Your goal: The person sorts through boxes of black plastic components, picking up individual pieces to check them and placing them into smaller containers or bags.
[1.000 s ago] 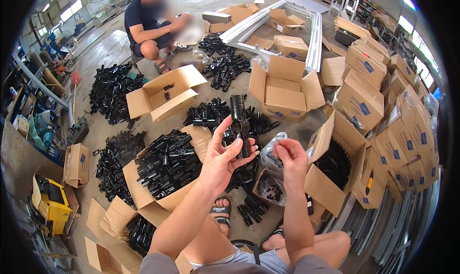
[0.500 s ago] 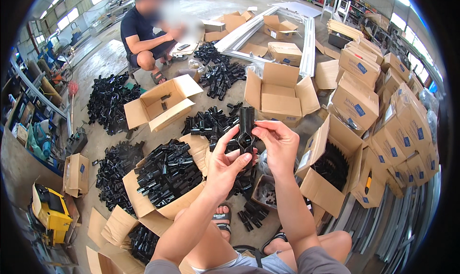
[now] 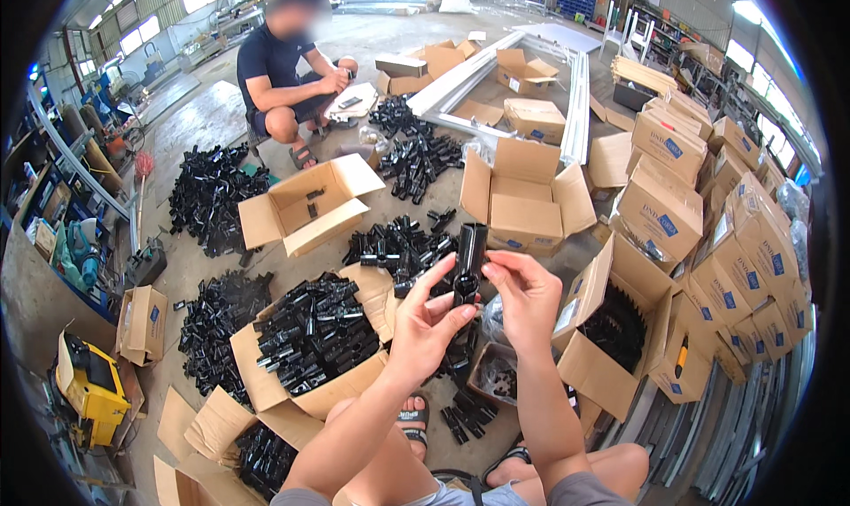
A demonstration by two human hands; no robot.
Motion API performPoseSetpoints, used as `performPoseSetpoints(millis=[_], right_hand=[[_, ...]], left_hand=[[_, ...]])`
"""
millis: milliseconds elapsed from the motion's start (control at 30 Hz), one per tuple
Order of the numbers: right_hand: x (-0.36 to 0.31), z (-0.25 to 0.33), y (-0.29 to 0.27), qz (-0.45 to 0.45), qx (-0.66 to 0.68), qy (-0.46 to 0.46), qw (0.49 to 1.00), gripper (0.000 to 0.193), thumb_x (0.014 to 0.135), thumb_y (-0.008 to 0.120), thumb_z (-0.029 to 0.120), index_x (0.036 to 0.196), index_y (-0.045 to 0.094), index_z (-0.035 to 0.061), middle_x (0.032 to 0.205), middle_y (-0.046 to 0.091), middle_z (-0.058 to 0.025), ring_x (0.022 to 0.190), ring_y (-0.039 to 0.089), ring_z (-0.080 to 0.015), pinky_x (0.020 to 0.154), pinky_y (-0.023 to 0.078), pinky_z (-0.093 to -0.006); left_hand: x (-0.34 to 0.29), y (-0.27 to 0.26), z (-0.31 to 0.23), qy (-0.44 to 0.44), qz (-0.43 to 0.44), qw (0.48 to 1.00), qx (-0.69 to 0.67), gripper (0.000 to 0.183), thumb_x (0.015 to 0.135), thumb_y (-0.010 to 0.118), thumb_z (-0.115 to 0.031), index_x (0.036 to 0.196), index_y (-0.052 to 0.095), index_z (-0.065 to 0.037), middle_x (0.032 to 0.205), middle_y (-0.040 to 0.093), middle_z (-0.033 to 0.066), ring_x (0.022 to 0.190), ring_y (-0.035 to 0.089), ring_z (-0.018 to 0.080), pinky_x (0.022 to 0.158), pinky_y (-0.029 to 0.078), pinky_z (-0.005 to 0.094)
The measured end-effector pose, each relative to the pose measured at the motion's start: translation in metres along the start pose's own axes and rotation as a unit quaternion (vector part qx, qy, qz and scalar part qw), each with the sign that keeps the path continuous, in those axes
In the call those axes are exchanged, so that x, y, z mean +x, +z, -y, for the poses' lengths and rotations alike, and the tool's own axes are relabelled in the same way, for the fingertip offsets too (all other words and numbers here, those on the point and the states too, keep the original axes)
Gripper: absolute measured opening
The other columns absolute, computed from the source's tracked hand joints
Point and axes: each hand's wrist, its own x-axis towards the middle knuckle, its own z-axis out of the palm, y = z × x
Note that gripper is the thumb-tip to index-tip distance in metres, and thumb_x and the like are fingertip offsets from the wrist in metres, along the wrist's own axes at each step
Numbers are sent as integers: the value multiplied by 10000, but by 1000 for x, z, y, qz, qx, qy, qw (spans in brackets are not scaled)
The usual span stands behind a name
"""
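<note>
A black plastic tube connector (image 3: 467,262) is being held up in front of the chest, above the open cartons on the floor, and it is being gripped from both sides. The left hand (image 3: 432,316) is closed around its lower part, thumb and fingers wrapped under the short side socket; the right hand (image 3: 522,295) is pinched on it from the other side, fingertips pressed at mid-height. The step in hand is judged to be a fitting or checking of the part, with something small possibly being pressed into its side; whether a second piece is being held there cannot be told. The next move is judged to call for a steady left grip while the right fingertips are being worked precisely at the socket.

The connector is being shown upright, as a glossy black tube with an open top end and a stubby branch low down. Just below the hands, a small box of loose black bits (image 3: 498,375) is lying near a sandalled foot, and a carton packed with finished black connectors (image 3: 312,333) is standing to the left.
</note>
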Motion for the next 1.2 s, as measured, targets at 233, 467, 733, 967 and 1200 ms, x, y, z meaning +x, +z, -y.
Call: performPoseSetpoints(millis=[233,467,733,967,1200], right_hand=[[-2,3,-4,18,-43,-3,999,124,936,749,32,1032,716,-41,922,745,-39,830,665,-68,753,527,-231],[-4,14,-5,62,-210,-99,971,179,1035,605,151,962,622,-12,773,627,-101,712,626,-179,673,482,-323],[-13,1,-15,23,-220,-156,963,403,1072,524,253,756,524,4,665,517,-118,582,556,-298,560,397,-394],[-22,13,-24,11,-234,-180,955,328,1043,567,313,945,610,4,780,639,-95,688,637,-200,645,486,-320],[-22,0,-34,24,-326,-175,929,290,1043,548,260,939,605,-5,804,642,-136,682,646,-249,649,505,-343]], left_hand=[[-4,0,-3,-1,19,1000,15,715,964,662,90,1592,361,-73,1314,664,85,1108,643,107,915,536,248],[-11,1,-5,13,29,999,24,687,963,659,92,1577,397,-70,1276,687,85,1106,636,106,925,526,252],[-22,12,-6,6,57,996,70,694,960,668,83,1577,375,-38,1245,689,108,1094,654,142,939,545,283],[-27,13,-12,-22,74,997,19,683,978,673,44,1584,375,-55,1234,708,122,1082,663,132,931,541,270],[-27,14,-10,-80,79,993,43,672,987,663,41,1584,376,-71,1244,715,138,1116,657,133,959,532,275]])
